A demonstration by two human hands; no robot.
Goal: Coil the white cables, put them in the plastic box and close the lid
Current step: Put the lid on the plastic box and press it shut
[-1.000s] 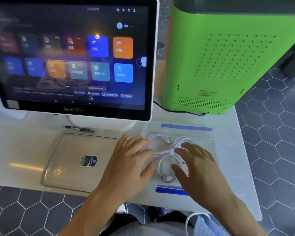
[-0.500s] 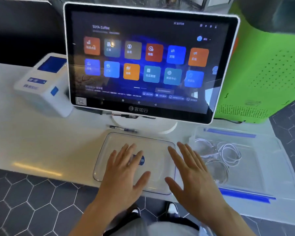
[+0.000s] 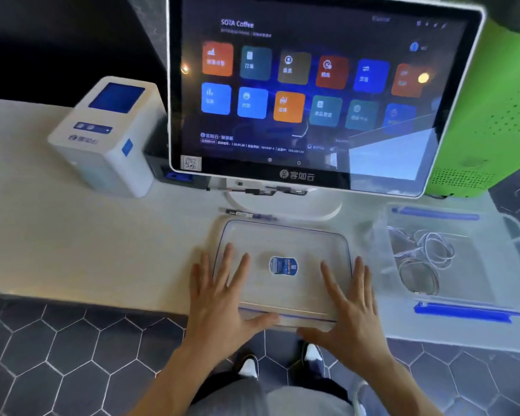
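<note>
Now, item: clear lid (image 3: pixel 282 253) flat on counter (image 3: pixel 87 250); we bracket it, left hand (image 3: pixel 219 298) and right hand (image 3: pixel 351 307), each grip spread, nothing clasped, presumably to lift it onto the plastic box (image 3: pixel 492 283) of coiled white cables (image 3: pixel 432 253).

I am counting two hands (image 3: pixel 222 298), one clear lid (image 3: pixel 282 244), one plastic box (image 3: pixel 492 295), one touchscreen (image 3: pixel 312 94), one white printer (image 3: pixel 102 139) and one pen (image 3: pixel 249 214).
</note>
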